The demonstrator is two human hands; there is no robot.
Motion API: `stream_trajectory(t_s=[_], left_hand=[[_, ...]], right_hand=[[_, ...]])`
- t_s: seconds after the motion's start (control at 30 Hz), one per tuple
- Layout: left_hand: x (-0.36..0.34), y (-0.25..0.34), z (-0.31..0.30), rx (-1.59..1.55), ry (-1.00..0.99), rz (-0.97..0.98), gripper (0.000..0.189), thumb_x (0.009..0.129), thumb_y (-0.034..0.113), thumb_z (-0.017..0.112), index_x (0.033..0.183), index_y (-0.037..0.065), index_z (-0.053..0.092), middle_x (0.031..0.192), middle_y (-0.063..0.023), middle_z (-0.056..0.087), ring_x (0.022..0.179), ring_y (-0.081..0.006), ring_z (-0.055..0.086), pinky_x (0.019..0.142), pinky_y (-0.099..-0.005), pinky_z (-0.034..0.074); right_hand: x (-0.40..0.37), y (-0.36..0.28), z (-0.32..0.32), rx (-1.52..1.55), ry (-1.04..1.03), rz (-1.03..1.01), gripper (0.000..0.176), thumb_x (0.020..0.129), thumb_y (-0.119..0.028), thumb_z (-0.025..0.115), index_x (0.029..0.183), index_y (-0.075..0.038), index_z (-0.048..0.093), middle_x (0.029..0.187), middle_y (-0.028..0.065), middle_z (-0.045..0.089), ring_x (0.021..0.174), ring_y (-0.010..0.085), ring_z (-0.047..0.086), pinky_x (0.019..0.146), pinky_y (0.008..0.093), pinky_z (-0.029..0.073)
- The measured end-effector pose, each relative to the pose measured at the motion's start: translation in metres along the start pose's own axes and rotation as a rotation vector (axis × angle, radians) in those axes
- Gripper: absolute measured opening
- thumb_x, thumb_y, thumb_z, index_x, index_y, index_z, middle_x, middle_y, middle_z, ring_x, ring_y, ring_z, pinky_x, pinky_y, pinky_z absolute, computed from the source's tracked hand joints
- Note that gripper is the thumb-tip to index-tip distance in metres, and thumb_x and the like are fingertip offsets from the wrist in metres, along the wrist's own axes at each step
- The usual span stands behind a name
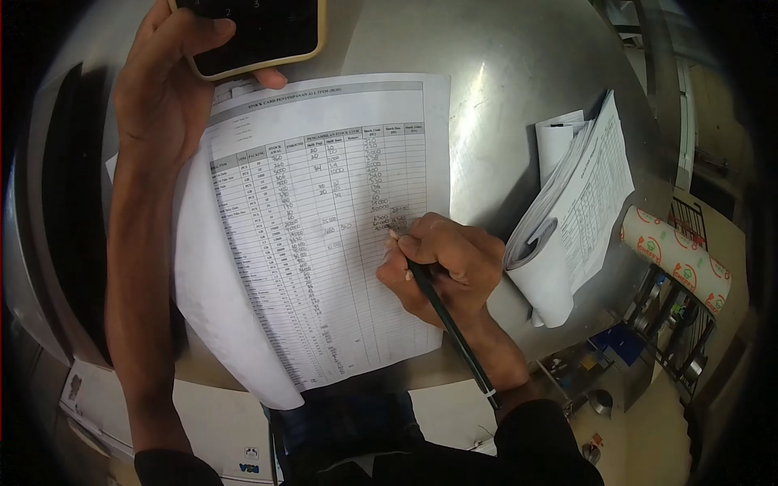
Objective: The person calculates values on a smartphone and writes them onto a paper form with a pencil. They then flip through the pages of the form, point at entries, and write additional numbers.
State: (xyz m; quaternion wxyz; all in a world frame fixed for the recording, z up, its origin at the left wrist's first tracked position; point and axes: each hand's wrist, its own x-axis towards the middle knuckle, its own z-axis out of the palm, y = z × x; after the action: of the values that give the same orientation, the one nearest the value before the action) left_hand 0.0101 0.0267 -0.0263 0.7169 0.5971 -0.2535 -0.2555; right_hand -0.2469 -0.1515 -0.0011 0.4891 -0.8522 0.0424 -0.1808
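My left hand (166,77) is wrapped round a smartphone (259,36) in a pale case at the top left, its thumb over the screen, where a few digits show. Below it lies a printed stock card sheet (405,300) with table columns and handwritten numbers, its left side curling over. My right hand (450,263) rests on the sheet, closed round a dark pencil (454,332) with a white band near its far end. The fingers hide the writing tip, which is close to the handwritten figures in a right-hand column.
Beneath everything is a shiny metal table (486,57). A folded stack of papers (571,211) lies at the right, beside a white roll with orange print (677,259) at the table's edge. A rack with metal utensils (685,324) stands beyond. At lower left is a white appliance (203,429).
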Motion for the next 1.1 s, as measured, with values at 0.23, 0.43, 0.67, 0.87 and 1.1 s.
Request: stream_trajectory(t_s=[0.23, 0.43, 0.67, 0.87, 1.1], left_hand=[[-0.002, -0.008, -0.006, 0.044, 0.07, 0.015, 0.061, 0.087, 0.029, 0.058, 0.136, -0.006, 0.047, 0.118, -0.0267, 0.063, 0.102, -0.0363, 0.07, 0.089, -0.0476, 0.062], [0.013, 0.027, 0.04, -0.294, 0.029, 0.048, 0.064, 0.071, 0.007, 0.059, 0.127, -0.017, 0.039, 0.102, -0.0291, 0.067, 0.079, -0.0331, 0.075, 0.061, -0.0416, 0.069], [0.013, 0.024, 0.033, -0.359, -0.03, 0.052, 0.061, 0.073, 0.006, 0.06, 0.128, -0.016, 0.041, 0.103, -0.0283, 0.068, 0.077, -0.033, 0.075, 0.061, -0.0411, 0.068], [0.014, 0.015, 0.03, -0.387, -0.038, 0.083, 0.06, 0.073, 0.006, 0.059, 0.126, -0.015, 0.042, 0.102, -0.0291, 0.068, 0.077, -0.0326, 0.075, 0.061, -0.0406, 0.069], [0.015, 0.011, 0.028, -0.481, -0.087, 0.091, 0.057, 0.075, 0.004, 0.057, 0.126, -0.015, 0.04, 0.104, -0.0306, 0.067, 0.079, -0.0336, 0.075, 0.06, -0.0415, 0.069]], right_hand=[[0.002, 0.0, 0.0, -0.004, -0.012, -0.006, 0.028, 0.074, 0.006, 0.076, 0.07, -0.004, 0.05, 0.056, 0.006, 0.053, 0.042, 0.0092, 0.049, 0.04, 0.0228, 0.035], [0.001, -0.001, -0.003, 0.042, 0.003, 0.013, 0.031, 0.073, 0.008, 0.072, 0.071, -0.006, 0.045, 0.056, 0.0033, 0.046, 0.042, 0.0102, 0.044, 0.04, 0.0254, 0.035], [0.005, -0.01, 0.0, 0.062, -0.067, 0.032, 0.023, 0.071, 0.006, 0.071, 0.079, -0.004, 0.052, 0.058, 0.0044, 0.052, 0.043, 0.0115, 0.051, 0.042, 0.0244, 0.04], [-0.007, 0.0, 0.001, 0.074, -0.027, 0.002, 0.022, 0.069, 0.006, 0.069, 0.083, -0.002, 0.054, 0.06, 0.0065, 0.055, 0.044, 0.0106, 0.052, 0.043, 0.0238, 0.042], [-0.003, -0.005, -0.002, 0.123, -0.054, 0.061, 0.018, 0.075, 0.007, 0.069, 0.084, 0.0, 0.054, 0.063, 0.009, 0.06, 0.05, 0.0113, 0.055, 0.047, 0.024, 0.044]])
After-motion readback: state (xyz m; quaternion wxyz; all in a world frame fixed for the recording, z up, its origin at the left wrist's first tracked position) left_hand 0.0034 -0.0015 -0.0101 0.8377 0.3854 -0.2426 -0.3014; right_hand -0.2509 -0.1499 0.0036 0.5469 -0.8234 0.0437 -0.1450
